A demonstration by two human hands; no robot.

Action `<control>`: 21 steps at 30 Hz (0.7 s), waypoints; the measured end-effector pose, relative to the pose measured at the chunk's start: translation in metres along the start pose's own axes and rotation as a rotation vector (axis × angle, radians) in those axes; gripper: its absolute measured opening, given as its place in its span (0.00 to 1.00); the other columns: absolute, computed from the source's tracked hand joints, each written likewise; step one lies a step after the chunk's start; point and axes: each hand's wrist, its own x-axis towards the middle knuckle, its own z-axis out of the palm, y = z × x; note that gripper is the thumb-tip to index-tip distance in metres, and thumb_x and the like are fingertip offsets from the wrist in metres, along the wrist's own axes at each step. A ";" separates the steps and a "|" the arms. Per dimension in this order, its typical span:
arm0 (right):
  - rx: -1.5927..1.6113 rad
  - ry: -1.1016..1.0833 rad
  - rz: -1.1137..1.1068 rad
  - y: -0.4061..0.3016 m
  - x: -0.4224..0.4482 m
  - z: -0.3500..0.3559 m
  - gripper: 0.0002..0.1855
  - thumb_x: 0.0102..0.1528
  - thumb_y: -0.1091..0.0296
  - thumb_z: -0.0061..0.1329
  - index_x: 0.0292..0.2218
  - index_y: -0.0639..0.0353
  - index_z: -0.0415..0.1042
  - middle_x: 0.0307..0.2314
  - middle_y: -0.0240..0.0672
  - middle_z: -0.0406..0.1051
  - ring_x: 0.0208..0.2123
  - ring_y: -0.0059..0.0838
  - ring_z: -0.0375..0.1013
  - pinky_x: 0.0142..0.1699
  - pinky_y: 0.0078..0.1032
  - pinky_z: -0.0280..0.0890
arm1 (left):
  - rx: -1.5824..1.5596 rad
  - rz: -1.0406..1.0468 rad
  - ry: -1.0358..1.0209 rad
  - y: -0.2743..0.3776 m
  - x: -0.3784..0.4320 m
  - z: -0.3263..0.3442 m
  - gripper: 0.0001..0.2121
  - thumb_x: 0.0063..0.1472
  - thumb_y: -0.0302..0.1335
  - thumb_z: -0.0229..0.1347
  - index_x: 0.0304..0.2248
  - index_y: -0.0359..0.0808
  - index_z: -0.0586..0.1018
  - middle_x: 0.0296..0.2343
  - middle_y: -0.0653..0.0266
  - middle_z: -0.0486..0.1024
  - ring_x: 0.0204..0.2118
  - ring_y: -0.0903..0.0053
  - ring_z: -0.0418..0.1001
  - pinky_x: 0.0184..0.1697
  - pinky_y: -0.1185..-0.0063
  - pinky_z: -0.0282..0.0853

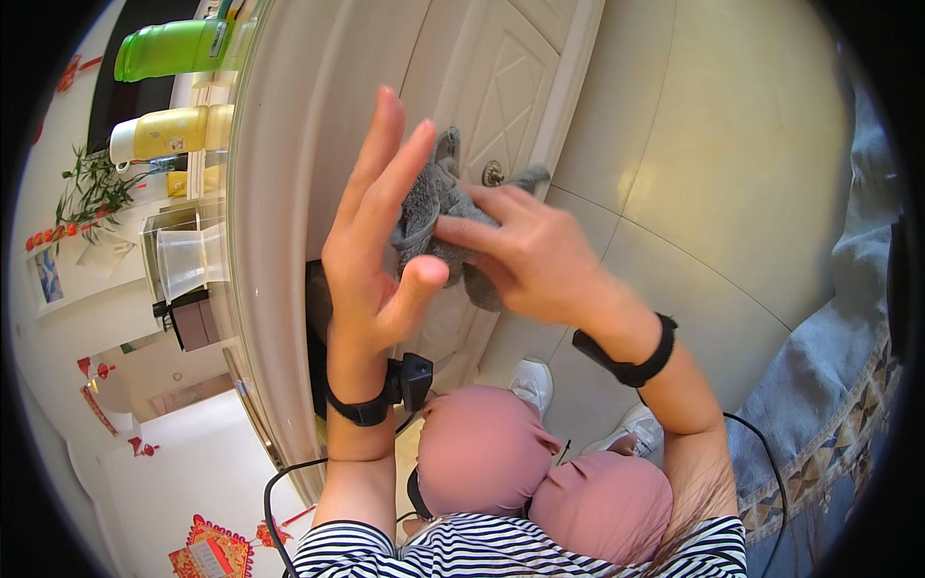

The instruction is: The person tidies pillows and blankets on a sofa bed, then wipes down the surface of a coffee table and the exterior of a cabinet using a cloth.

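A grey terry cloth (426,209) is bunched up in front of a cream cabinet door (498,94) with a carved diamond pattern. Its round metal knob (493,173) shows just beside the cloth. My right hand (531,249) grips the cloth with bent fingers. My left hand (376,231) is raised at the cloth's left side, fingers spread and thumb apart, holding nothing; whether it touches the cloth cannot be told. Both wrists wear black straps, the left one with a small black camera (415,381).
On the glossy cabinet top (271,289) to the left stand a green bottle (173,50), a yellow bottle (162,134), a clear plastic container (188,256) and a dark box (195,320). Tiled floor (723,144) and a blue-grey fabric cover (809,361) lie right. Black cables hang beside both arms.
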 end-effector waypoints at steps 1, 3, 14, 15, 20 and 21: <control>0.036 -0.044 -0.028 0.001 0.007 -0.010 0.28 0.41 0.74 0.53 0.46 0.42 0.69 0.40 0.42 0.70 0.39 0.44 0.71 0.38 0.34 0.70 | 0.010 -0.003 0.004 0.004 -0.003 -0.003 0.37 0.57 0.54 0.48 0.51 0.26 0.68 0.56 0.38 0.55 0.60 0.54 0.55 0.59 0.67 0.53; -0.021 0.157 -0.034 0.000 0.028 -0.026 0.25 0.42 0.74 0.53 0.45 0.45 0.71 0.38 0.42 0.71 0.37 0.46 0.72 0.37 0.35 0.69 | 0.014 0.024 0.019 0.017 -0.013 -0.013 0.34 0.58 0.54 0.48 0.46 0.27 0.72 0.50 0.41 0.62 0.54 0.56 0.62 0.55 0.67 0.58; -0.467 -0.029 -0.046 0.020 0.135 -0.049 0.16 0.49 0.71 0.46 0.42 0.59 0.71 0.39 0.45 0.69 0.42 0.47 0.67 0.46 0.38 0.64 | 0.107 0.239 0.080 0.036 -0.037 -0.037 0.29 0.63 0.54 0.37 0.30 0.34 0.76 0.23 0.55 0.78 0.25 0.70 0.77 0.35 0.72 0.74; -0.452 -0.028 -0.049 0.017 0.130 -0.041 0.16 0.49 0.71 0.46 0.42 0.59 0.71 0.39 0.45 0.69 0.42 0.47 0.67 0.46 0.38 0.64 | 0.106 0.255 0.096 0.039 -0.038 -0.039 0.29 0.64 0.53 0.36 0.30 0.35 0.76 0.23 0.56 0.78 0.25 0.70 0.77 0.34 0.72 0.74; -0.493 -0.082 -0.222 -0.025 0.082 0.013 0.08 0.43 0.63 0.50 0.26 0.55 0.71 0.27 0.35 0.67 0.36 0.34 0.68 0.31 0.28 0.67 | 0.108 0.256 0.069 0.041 -0.037 -0.038 0.28 0.65 0.52 0.34 0.30 0.35 0.75 0.22 0.57 0.78 0.24 0.71 0.77 0.33 0.72 0.74; -0.464 -0.092 -0.254 -0.035 0.072 0.025 0.09 0.41 0.63 0.51 0.26 0.54 0.70 0.27 0.33 0.67 0.36 0.34 0.68 0.29 0.28 0.67 | 0.135 0.257 0.056 0.043 -0.038 -0.040 0.28 0.65 0.52 0.34 0.30 0.35 0.76 0.22 0.57 0.78 0.23 0.71 0.76 0.33 0.72 0.73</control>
